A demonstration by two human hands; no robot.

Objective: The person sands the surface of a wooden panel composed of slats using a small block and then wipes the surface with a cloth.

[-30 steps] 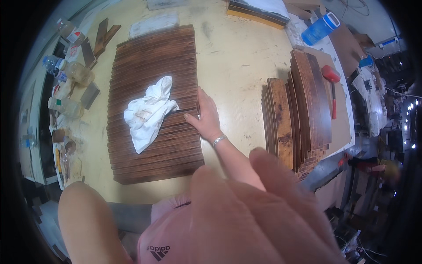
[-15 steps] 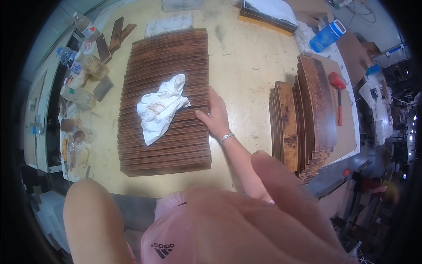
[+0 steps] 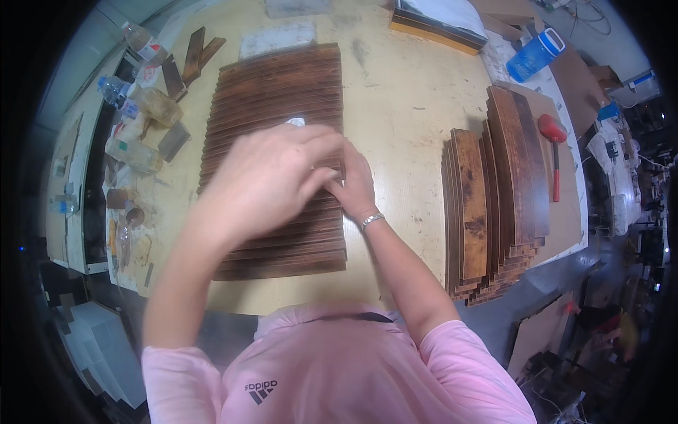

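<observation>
A row of dark brown wooden planks (image 3: 282,81) lies packed side by side on the pale table. My right hand (image 3: 357,180), with a metal bracelet at the wrist, grips the right end of the planks near mid-row, thumb on top and fingers along the end faces. Over the row hangs my left hand (image 3: 279,166), slightly blurred. Its fingers reach toward the right hand with the thumb spread from them, and I see nothing held. A white cloth (image 3: 295,121) lies on the planks, nearly all hidden by the left hand.
Stacked brown boards (image 3: 519,169) stand at the right, beside a red mallet (image 3: 553,131). A blue jug (image 3: 534,55) and an open box (image 3: 438,27) sit at the far right. Plastic bottles (image 3: 157,106) and wood scraps (image 3: 192,53) line the left side.
My left hand has come in over the planks and now covers most of the cloth. The right hand stays at the planks' right end. The view has shifted slightly.
</observation>
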